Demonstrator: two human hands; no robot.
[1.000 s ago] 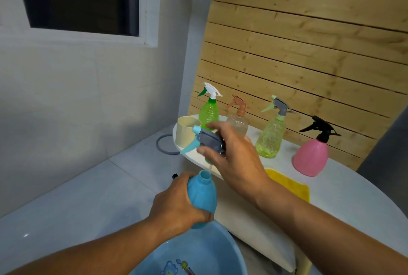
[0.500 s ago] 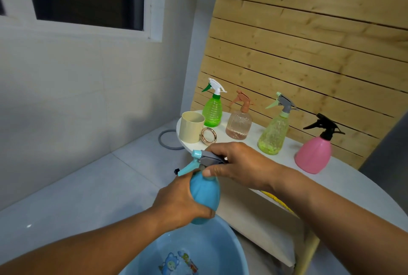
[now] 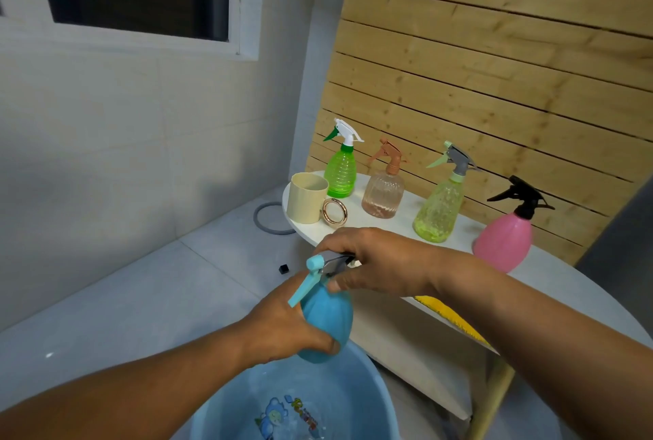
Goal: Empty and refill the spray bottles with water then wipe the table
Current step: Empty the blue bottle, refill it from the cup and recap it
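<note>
Blue spray bottle (image 3: 327,319) held upright over the blue basin (image 3: 353,390), just off the table (image 3: 572,298) edge. Our left hand (image 3: 286,330) wraps its belly to steady it; our right hand (image 3: 378,262) grips the grey trigger head (image 3: 330,262) from above, likely to screw it down (drips would fall into the basin, we judge). On the table wait the green bottle (image 3: 340,171), peach bottle (image 3: 383,194), yellow-green bottle (image 3: 440,209) and pink bottle (image 3: 503,238), with the yellow cloth (image 3: 448,316) at the near rim for wiping.
</note>
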